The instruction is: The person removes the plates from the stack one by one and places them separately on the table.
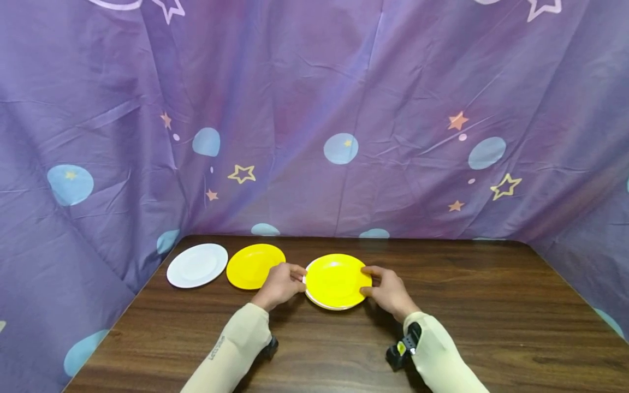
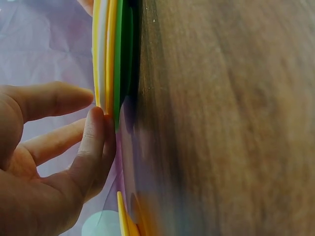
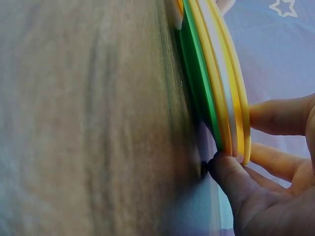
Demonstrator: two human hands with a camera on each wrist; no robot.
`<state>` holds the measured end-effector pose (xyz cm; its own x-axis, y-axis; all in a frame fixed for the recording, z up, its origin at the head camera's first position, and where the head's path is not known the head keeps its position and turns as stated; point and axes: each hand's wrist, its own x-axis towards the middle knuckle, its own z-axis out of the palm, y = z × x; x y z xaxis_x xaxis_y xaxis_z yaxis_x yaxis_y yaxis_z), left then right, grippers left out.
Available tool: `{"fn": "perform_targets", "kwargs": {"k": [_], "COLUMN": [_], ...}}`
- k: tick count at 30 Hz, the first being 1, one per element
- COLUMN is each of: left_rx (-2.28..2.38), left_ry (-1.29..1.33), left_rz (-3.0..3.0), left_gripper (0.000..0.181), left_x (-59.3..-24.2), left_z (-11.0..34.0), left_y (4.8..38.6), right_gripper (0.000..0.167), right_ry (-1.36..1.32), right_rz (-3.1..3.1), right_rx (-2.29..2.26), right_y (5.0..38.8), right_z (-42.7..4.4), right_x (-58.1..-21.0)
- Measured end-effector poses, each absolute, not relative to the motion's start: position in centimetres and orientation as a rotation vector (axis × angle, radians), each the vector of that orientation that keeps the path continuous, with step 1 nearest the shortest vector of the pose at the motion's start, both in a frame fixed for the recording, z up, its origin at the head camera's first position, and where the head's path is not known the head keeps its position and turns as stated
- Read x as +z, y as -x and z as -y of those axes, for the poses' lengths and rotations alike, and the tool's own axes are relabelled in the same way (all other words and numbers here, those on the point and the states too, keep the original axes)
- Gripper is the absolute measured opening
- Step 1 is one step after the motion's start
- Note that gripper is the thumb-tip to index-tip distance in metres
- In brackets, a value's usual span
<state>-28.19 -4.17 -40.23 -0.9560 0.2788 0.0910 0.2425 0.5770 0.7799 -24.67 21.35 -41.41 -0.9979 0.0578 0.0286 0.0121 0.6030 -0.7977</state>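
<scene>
Leftmost I observe a white plate (image 1: 197, 266), then a yellow plate (image 1: 252, 266) partly behind the left hand (image 1: 280, 285), which grips the near rim of the plate stack (image 1: 337, 281); the right hand (image 1: 390, 293) grips the opposite rim.

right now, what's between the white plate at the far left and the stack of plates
A single yellow plate and, nearer the stack, the left hand; the head view shows this.

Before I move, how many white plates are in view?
2. The loose white plate lies farthest left, beside a loose yellow plate; the second white plate is in the plate stack, below the yellow top plate. More may hide there.
</scene>
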Motion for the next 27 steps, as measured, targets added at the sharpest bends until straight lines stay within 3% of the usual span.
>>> {"fn": "perform_targets", "kwargs": {"k": [27], "left_rx": [1.17], "left_ry": [-0.404], "left_rz": [-2.878], "left_gripper": [0.036], "left_x": [-40.13], "left_z": [3.41], "left_y": [28.6], "right_gripper": [0.051], "right_ry": [0.039], "right_rz": [2.63], "right_rx": [1.675], "right_y": [25.14], "right_z": [-22.2], "right_x": [-41.66]}}
